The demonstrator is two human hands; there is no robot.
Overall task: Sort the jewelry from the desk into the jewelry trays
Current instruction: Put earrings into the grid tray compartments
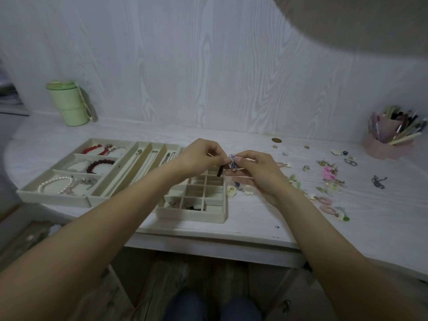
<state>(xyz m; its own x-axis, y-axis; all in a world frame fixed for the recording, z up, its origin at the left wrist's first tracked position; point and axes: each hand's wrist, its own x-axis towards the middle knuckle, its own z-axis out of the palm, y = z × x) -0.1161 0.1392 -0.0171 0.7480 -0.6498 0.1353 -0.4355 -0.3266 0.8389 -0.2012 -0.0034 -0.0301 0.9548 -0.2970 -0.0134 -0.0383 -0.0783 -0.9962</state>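
Both hands meet above the gridded earring tray (220,216). My left hand (199,156) and my right hand (254,167) together pinch a small blue-and-white earring (232,162), from which a dark tassel (219,170) hangs. To the left stands the bracelet tray (30,191), with red, dark and pearl bracelets in its compartments. Beside it, a long-slot tray (136,156) holds thin chains. Loose earrings and rings (328,174) are scattered over the desk to the right.
A green lidded cup (68,103) stands at the back left against the wall. A pink holder full of pens (391,135) sits at the back right. A gold coin-like disc (276,140) lies behind the hands. The desk's front edge (208,239) runs below the trays.
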